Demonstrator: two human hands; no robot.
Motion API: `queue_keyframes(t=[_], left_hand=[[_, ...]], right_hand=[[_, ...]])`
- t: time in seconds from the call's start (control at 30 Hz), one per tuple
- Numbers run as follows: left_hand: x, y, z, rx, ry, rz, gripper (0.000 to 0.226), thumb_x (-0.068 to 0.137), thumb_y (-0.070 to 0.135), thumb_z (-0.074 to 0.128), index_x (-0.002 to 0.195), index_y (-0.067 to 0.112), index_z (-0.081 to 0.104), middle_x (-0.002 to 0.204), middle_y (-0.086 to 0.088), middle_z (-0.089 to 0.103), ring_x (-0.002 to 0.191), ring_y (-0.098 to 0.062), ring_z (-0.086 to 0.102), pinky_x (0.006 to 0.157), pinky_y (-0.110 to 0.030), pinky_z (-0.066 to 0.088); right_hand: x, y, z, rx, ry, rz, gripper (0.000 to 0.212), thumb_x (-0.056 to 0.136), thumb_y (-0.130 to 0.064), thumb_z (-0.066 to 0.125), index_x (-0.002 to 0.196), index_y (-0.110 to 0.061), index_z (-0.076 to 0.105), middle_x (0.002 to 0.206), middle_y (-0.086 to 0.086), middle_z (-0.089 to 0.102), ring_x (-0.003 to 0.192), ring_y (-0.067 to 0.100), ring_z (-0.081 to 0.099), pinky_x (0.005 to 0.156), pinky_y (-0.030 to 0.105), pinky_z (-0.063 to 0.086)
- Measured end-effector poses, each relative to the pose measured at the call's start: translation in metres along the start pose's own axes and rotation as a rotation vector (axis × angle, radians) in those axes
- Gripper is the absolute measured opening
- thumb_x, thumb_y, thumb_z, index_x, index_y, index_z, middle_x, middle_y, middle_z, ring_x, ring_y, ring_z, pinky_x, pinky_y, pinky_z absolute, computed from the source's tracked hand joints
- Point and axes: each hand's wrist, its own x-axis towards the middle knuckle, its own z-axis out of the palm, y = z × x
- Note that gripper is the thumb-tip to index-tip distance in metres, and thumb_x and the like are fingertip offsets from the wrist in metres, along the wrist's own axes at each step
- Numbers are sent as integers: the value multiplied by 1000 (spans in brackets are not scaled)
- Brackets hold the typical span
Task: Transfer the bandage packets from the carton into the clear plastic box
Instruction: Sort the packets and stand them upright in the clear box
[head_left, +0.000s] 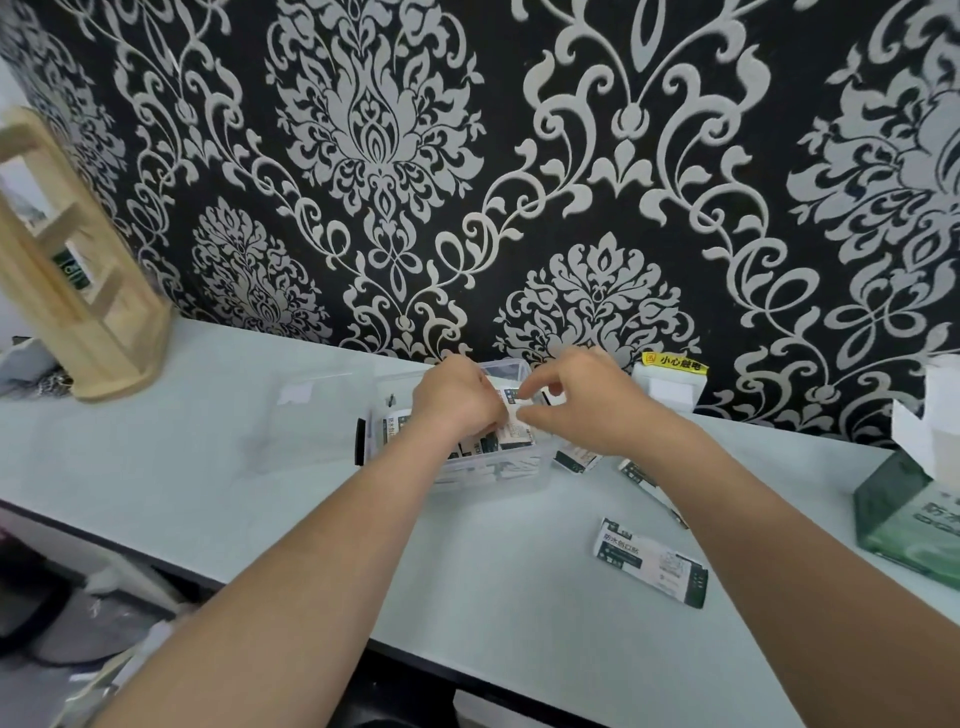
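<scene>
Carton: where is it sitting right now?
In the head view the carton sits at the far right of the table, right of a loose packet and apart from the clear box.

Both your hands are over the clear box (519, 475) on the table (234, 467). Your left hand (457, 400) curls round the packets (514, 434) standing inside it. Your right hand (587, 410) meets them with thumb and forefinger, grip unclear. A loose packet (652, 561) lies nearer you, and the green carton (904, 514) sits far right.

Black wall (519, 156) with silver damask, pale table (260, 467), green carton (904, 525), green-and-white packet (649, 561).
</scene>
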Motion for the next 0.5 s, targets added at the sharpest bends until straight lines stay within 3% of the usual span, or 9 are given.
queue_keyframes(t=[0.07, 0.2, 0.37, 0.5], left_hand=[[-1, 0, 3, 52, 14, 26, 3, 69, 16, 74, 70, 14, 73, 70, -4, 72, 75, -23, 70, 73, -34, 59], [-5, 0, 4, 145, 78, 100, 10, 78, 13, 67, 70, 19, 68, 72, 1, 70, 79, -19, 67, 66, -27, 49], [-12, -2, -4, 218, 122, 185, 18, 83, 12, 65, 72, 26, 66, 69, 11, 62, 81, -15, 64, 67, -25, 43], [-15, -5, -3, 268, 26, 225, 12, 79, 15, 70, 73, 25, 70, 75, 13, 64, 78, -12, 60, 63, -22, 41]], right_hand=[[-4, 6, 2, 63, 83, 25, 17, 91, -30, 61, 104, -25, 71, 88, -10, 50, 102, 17, 50, 84, 33, 44], [-8, 10, 7, 138, 156, 83, 23, 90, -12, 56, 108, -20, 69, 75, -1, 59, 71, 13, 52, 62, 27, 40], [-14, 13, 13, 287, 130, 141, 25, 91, -11, 55, 113, -21, 62, 79, -3, 56, 73, 14, 55, 70, 33, 50], [-28, 25, 6, 364, 133, 191, 16, 91, -13, 58, 103, -24, 61, 81, -5, 58, 69, 13, 55, 58, 25, 44]])
